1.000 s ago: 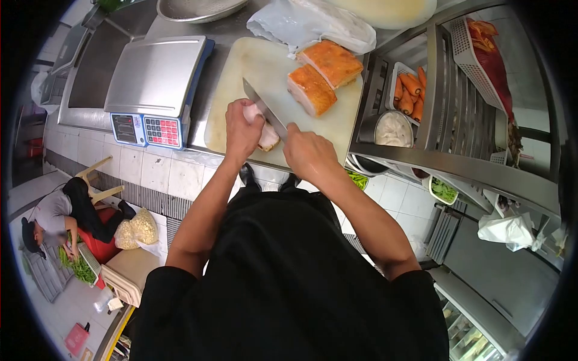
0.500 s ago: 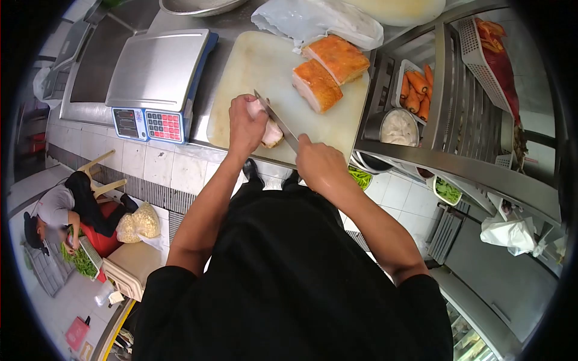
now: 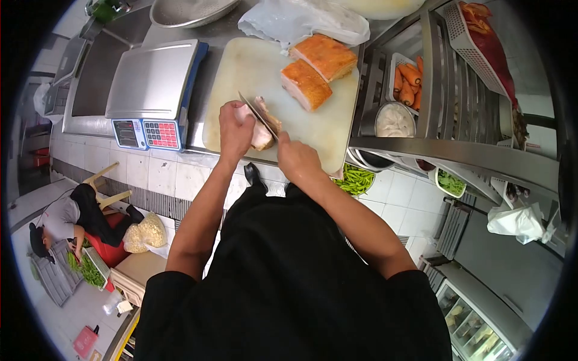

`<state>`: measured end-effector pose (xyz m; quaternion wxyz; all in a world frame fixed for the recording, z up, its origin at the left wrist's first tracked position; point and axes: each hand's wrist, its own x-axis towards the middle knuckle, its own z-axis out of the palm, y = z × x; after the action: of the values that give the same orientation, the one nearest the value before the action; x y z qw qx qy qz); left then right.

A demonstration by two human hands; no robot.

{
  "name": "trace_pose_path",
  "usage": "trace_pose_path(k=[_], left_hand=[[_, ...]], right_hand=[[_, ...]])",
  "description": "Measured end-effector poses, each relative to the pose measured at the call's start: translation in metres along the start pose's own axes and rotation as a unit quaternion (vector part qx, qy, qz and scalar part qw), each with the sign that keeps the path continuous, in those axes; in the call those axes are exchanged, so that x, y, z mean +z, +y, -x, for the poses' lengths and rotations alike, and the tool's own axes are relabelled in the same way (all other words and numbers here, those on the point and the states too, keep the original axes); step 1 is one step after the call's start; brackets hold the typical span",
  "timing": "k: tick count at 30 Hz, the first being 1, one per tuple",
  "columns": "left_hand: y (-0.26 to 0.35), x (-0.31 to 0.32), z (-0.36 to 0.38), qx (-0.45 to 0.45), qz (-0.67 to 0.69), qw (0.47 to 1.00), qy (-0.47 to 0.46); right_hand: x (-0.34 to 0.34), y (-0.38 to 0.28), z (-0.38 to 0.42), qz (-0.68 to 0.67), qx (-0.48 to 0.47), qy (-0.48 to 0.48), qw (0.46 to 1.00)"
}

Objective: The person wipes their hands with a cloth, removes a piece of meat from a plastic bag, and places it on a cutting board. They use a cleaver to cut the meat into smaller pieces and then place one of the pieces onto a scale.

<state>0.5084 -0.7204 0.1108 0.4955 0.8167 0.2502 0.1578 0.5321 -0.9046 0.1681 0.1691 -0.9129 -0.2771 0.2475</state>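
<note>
On the pale cutting board (image 3: 232, 69), my left hand (image 3: 236, 131) is closed on a small piece of roast pork (image 3: 261, 139), fingertips near the blade. My right hand (image 3: 299, 161) grips a kitchen knife (image 3: 253, 109), whose handle is hidden in the fist. The blade lies along the pork's right side, its tip pointing away and to the left. A browned strip of pork (image 3: 268, 114) leans against the blade's far side. Two larger roast pork slabs with orange skin, a back one (image 3: 325, 57) and a front one (image 3: 306, 84), rest farther up the board.
A digital scale (image 3: 153, 81) stands left of the board. Behind are a plastic bag (image 3: 301, 23) and a metal colander (image 3: 192, 12). Right, a metal rack (image 3: 430, 84) holds carrots (image 3: 407, 84) and a tub of white paste (image 3: 395, 120). A seated person (image 3: 66, 207) handles greens at lower left.
The knife has gone down through the pork's edge, and a strip now shows on the blade's right side. My right hand is slightly closer to the left one. The view has shifted a little.
</note>
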Motion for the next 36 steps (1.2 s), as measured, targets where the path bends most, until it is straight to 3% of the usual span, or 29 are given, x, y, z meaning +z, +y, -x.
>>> trace_pose_path(k=[7,10,16,18,19,21,22,24,26,28,29,31,36], left_hand=[[-0.036,-0.039,0.026,-0.012,0.129,0.991,-0.012],[-0.040,-0.062,0.039,-0.013,0.094,0.995,-0.029],[-0.030,-0.095,0.052,-0.032,0.005,0.995,-0.093],[-0.021,-0.102,0.053,0.067,-0.075,0.991,-0.092],[-0.008,-0.103,0.049,0.067,-0.076,0.991,-0.092],[0.017,-0.099,0.037,0.244,-0.228,0.932,-0.141],[0.017,-0.095,0.030,0.245,-0.230,0.932,-0.138],[0.015,-0.085,0.011,0.254,-0.266,0.891,-0.266],[0.019,-0.081,0.000,0.237,-0.276,0.882,-0.299],[0.024,-0.074,-0.003,0.135,-0.265,0.910,-0.287],[0.023,-0.066,0.001,0.139,-0.266,0.909,-0.289],[0.020,-0.054,0.018,0.089,-0.249,0.951,-0.162],[0.014,-0.052,0.030,0.018,-0.182,0.972,-0.145]], right_hand=[[-0.015,0.054,0.062,0.029,0.026,-0.040,0.998],[-0.026,0.063,0.048,0.031,0.100,-0.004,0.995],[-0.035,0.061,0.052,0.020,0.060,0.019,0.998],[-0.027,0.064,0.056,0.005,0.050,0.023,0.998],[-0.023,0.065,0.057,0.005,0.053,0.018,0.998],[-0.020,0.066,0.058,0.005,0.056,0.014,0.998],[-0.020,0.066,0.056,0.005,0.059,0.011,0.998],[-0.018,0.065,0.053,0.006,0.062,0.012,0.998],[-0.017,0.066,0.050,0.011,0.072,0.016,0.997],[-0.018,0.067,0.050,0.010,0.076,0.016,0.997],[-0.019,0.066,0.051,0.009,0.081,0.012,0.997],[-0.019,0.063,0.052,-0.004,0.086,0.018,0.996],[-0.021,0.064,0.053,-0.019,0.084,0.017,0.996]])
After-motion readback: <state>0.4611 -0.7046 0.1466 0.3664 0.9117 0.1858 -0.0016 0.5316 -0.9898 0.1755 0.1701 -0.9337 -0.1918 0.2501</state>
